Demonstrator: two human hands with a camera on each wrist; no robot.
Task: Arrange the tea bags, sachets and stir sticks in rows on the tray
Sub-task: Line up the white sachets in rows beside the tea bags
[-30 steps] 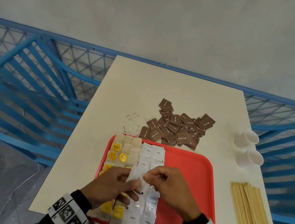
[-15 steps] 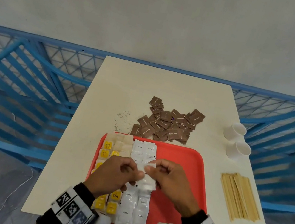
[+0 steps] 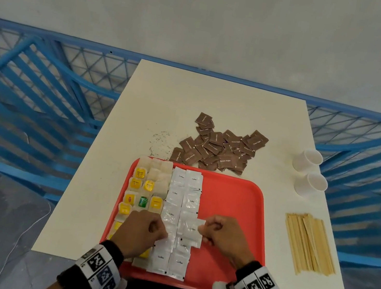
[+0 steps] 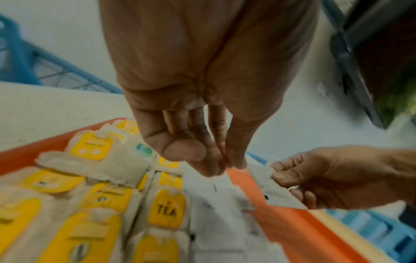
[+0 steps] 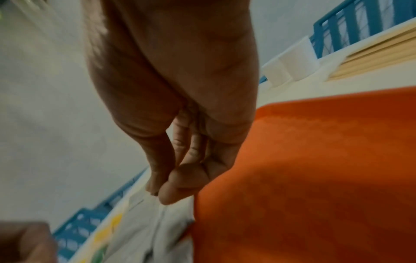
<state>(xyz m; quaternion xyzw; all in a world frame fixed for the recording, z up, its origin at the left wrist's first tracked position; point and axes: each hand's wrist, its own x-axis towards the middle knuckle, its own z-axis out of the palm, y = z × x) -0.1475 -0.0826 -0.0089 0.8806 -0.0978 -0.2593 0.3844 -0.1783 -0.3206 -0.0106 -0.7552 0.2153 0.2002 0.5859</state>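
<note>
A red tray (image 3: 232, 202) lies at the table's near edge. Tea bags (image 3: 141, 186) with yellow tags fill its left columns, and white coffee sachets (image 3: 186, 189) form two columns beside them. My right hand (image 3: 203, 230) pinches one white sachet (image 3: 190, 231) by its right edge, just over the right sachet column. My left hand (image 3: 160, 234) hovers over the left sachet column with its fingers curled. In the left wrist view its fingertips (image 4: 225, 165) press together with nothing visible between them. A pile of brown sachets (image 3: 219, 147) lies beyond the tray, and stir sticks (image 3: 309, 244) lie to the right.
Two white paper cups (image 3: 307, 160) (image 3: 311, 184) stand at the table's right edge. Spilled dark grains (image 3: 159, 141) lie left of the brown pile. The tray's right half (image 5: 315, 178) is bare. Blue railings surround the table.
My hands were together on a white sachet and have drawn apart. The right hand now holds the sachet alone, lower over the right column. The head view has tilted slightly.
</note>
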